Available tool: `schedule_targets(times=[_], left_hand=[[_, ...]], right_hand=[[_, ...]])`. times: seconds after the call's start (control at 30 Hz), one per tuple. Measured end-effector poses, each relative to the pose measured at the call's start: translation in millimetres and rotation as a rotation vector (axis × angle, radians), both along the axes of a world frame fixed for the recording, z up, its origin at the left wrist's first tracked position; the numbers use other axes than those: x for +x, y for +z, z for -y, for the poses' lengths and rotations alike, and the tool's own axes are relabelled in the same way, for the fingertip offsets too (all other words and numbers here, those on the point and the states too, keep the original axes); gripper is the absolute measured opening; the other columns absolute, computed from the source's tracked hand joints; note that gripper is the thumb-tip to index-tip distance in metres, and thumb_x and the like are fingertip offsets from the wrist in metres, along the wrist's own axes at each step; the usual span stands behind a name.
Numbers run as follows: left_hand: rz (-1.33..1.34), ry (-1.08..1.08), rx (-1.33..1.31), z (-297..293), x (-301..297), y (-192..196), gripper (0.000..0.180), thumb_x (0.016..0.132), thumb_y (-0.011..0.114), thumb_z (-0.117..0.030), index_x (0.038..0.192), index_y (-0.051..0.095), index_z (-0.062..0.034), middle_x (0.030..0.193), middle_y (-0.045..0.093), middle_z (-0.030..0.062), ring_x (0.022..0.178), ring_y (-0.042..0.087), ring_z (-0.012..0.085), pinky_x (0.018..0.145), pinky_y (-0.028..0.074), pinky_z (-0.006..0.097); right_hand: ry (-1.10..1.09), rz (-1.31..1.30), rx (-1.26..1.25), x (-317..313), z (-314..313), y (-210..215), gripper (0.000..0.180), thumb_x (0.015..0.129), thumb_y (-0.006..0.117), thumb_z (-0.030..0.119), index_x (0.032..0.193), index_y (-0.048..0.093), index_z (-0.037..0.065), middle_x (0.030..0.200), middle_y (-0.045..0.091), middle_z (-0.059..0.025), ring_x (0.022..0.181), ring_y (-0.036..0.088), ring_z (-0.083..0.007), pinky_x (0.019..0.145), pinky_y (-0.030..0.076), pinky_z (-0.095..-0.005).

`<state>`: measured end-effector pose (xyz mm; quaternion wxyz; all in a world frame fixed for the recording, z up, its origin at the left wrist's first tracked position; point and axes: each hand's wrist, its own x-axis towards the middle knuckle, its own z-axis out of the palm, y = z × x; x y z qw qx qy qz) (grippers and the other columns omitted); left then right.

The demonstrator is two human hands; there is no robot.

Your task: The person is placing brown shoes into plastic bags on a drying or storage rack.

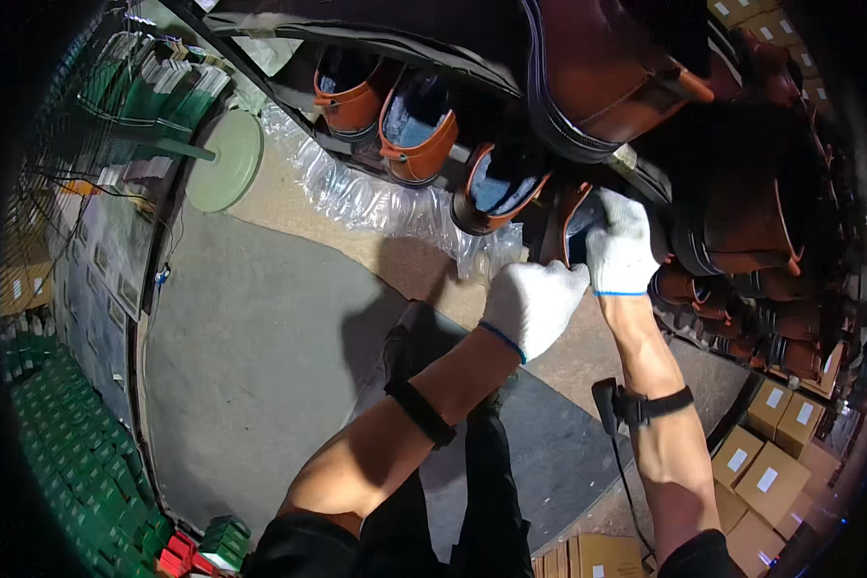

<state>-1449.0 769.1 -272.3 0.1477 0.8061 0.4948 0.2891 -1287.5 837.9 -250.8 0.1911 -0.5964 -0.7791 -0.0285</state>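
Observation:
White knit gloves with blue cuffs cover both my hands. My left hand point(535, 303) is closed at the near end of a brown leather boot point(552, 231), its fingertips partly hidden. Against the other side of that boot is my right hand point(622, 249), with fingers curled over the opening and partly out of sight. The boot stands in a row on a dark rack. Left of it are more brown boots with grey-blue lining: the nearest boot point(477, 217), a middle boot point(422, 154) and a farther boot point(349, 111).
Larger boots point(617, 77) hang on a rack level above my hands. Clear plastic wrap point(356, 197) lies along the rack's foot. A round pale green base point(226, 159) stands at left. Green boxes point(77, 453) are stacked at lower left, cardboard boxes point(775, 482) at lower right.

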Motion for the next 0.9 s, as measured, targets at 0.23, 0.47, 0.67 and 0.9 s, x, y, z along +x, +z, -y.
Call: schedule_targets(times=[0.23, 0.47, 0.67, 0.9], left_hand=[[-0.038, 0.052, -0.006, 9, -6, -15, 0.007, 0.084, 0.068, -0.015, 0.080, 0.073, -0.0115, 0.068, 0.068, 0.0090, 0.061, 0.072, 0.0279, 0.053, 0.055, 0.041], [0.074, 0.153, -0.072, -51, -27, 15, 0.012, 0.092, 0.068, -0.021, 0.091, 0.073, -0.0093, 0.079, 0.074, 0.0151, 0.073, 0.075, 0.0375, 0.064, 0.058, 0.047], [0.420, -0.081, -0.683, -34, 6, 66, 0.064, 0.097, 0.069, -0.022, 0.151, 0.045, 0.0015, 0.108, 0.073, 0.0265, 0.103, 0.074, 0.0425, 0.092, 0.058, 0.048], [0.100, -0.259, -0.677, 51, -1, 33, 0.019, 0.097, 0.073, -0.022, 0.106, 0.069, -0.0064, 0.091, 0.073, 0.0164, 0.092, 0.073, 0.0397, 0.084, 0.057, 0.048]], right_hand=[[0.012, 0.007, -0.643, -47, -5, 39, 0.048, 0.113, 0.042, 0.037, 0.130, 0.069, 0.003, 0.115, 0.073, -0.0274, 0.105, 0.072, -0.0430, 0.092, 0.057, -0.0524], [-0.040, -0.570, -0.319, -39, 56, 62, 0.061, 0.101, 0.064, 0.019, 0.158, 0.048, 0.006, 0.139, 0.064, -0.0284, 0.131, 0.061, -0.0425, 0.113, 0.049, -0.0487], [0.221, -0.504, -0.296, 12, 86, 63, 0.077, 0.083, 0.069, -0.008, 0.156, 0.051, 0.004, 0.151, 0.060, -0.0230, 0.136, 0.059, -0.0448, 0.116, 0.048, -0.0468], [0.250, -0.160, -0.540, 85, 127, 113, 0.013, 0.086, 0.076, 0.010, 0.098, 0.073, 0.007, 0.091, 0.070, -0.0148, 0.083, 0.069, -0.0353, 0.079, 0.058, -0.0434]])
